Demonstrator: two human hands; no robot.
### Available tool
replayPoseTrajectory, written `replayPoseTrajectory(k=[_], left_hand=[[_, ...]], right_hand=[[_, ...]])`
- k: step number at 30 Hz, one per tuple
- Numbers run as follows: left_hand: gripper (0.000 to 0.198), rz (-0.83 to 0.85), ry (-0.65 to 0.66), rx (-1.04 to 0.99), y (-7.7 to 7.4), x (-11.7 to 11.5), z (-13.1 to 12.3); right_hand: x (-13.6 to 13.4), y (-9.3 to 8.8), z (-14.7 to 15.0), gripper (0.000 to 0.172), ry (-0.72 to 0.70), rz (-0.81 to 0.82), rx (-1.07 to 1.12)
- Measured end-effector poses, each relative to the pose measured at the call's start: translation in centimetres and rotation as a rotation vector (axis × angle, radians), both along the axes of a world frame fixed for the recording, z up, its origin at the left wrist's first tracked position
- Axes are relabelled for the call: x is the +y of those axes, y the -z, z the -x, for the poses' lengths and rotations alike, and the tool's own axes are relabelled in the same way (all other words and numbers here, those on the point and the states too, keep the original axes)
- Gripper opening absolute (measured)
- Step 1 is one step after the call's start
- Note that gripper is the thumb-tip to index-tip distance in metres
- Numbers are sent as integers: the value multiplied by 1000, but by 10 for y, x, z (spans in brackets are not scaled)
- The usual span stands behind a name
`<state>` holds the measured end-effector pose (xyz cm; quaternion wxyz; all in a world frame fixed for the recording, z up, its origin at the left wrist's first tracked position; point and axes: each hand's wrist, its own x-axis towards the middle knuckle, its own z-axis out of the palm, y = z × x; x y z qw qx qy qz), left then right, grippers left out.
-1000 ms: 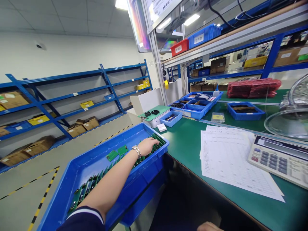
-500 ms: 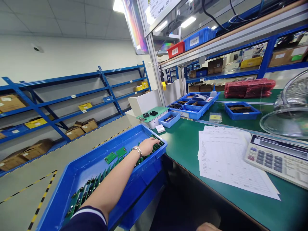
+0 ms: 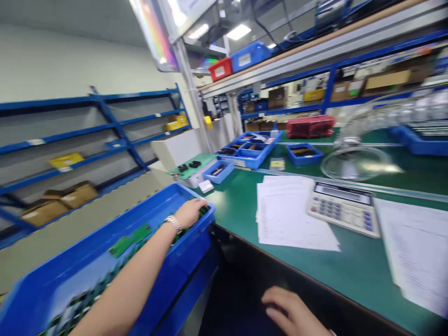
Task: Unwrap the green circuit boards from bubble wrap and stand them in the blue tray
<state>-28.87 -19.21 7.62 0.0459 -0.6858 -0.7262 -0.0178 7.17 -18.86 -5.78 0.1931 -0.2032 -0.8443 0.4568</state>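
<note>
My left hand (image 3: pixel 191 213), with a metal-band watch (image 3: pixel 174 223) at the wrist, reaches into a large blue bin (image 3: pixel 87 242). Its fingers are bent down and closed on a circuit board (image 3: pixel 202 212) at the far right end of a row standing on edge. The fingertips are partly hidden and blurred. Two more green boards (image 3: pixel 121 246) lie flat in the bin, left of the row. My right hand (image 3: pixel 290 308) is low in front of the bench edge, fingers curved and apart from the thumb, with nothing visible in it.
On the green bench (image 3: pixel 241 210) lie printed sheets (image 3: pixel 290 210), a calculator (image 3: pixel 345 207) and more papers (image 3: pixel 416 247). Behind them are a divided blue tray (image 3: pixel 250 161), small blue trays, a red-wrapped bundle (image 3: pixel 311 127) and a clear round lid (image 3: pixel 353 163). Blue shelving stands at left.
The view has swung right, so the bin and bench sit further left. My right hand has risen into view from the bottom edge. My left hand stays at the bin's far end.
</note>
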Motion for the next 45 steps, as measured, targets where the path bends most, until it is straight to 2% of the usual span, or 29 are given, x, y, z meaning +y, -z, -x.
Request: replayPoseTrajectory(k=[3,5,8,11,13,16,19,21,23,26,28,30,34,37,39,41,43,45], left_hand=[[41,-103,38,12,1,2,-14],[35,-203,112,-6,10,6,-30],[29,-239,244,-89,36,16,-64],[26,-207,277,-214,69,37,-94],[27,-238,256,-270,88,54,-108],[32,-300,217,-303,109,73,-122],[32,-331,188,-325,124,78,-130],[30,-342,176,-331,129,77,-132],[30,-351,171,-334,132,75,-132],[29,-363,174,-344,132,75,-131],[28,-374,166,-390,131,75,-131],[27,-378,152,-515,130,75,-132],[25,-379,121,-753,129,74,-132],[26,-392,82,-852,128,74,-131],[30,-407,40,-951,123,74,-134],[37,-416,9,-1072,112,70,-146],[42,-357,10,-1395,96,58,-166],[46,-160,46,-1967,79,37,-187]], right_hand=[[35,-28,-15,20,145,-122,-1],[66,-41,-27,21,283,-280,-63],[114,-49,-41,25,468,-467,-190],[153,-49,-45,30,553,-548,-275],[168,-47,-42,32,574,-587,-328],[174,-45,-36,28,574,-615,-377],[179,-47,-35,26,569,-606,-377],[193,-52,-43,23,598,-567,-358],[218,-60,-60,23,716,-505,-332],[262,-68,-94,29,996,-361,-303],[284,-68,-111,29,1129,-238,-289],[296,-64,-120,28,1201,-128,-245],[298,-65,-120,28,1224,-10,-27],[288,-82,-118,27,1185,32,185],[272,-96,-113,26,1122,52,316],[243,-106,-101,27,1013,77,414],[205,-109,-79,31,862,120,462],[165,-105,-50,35,727,180,471]])
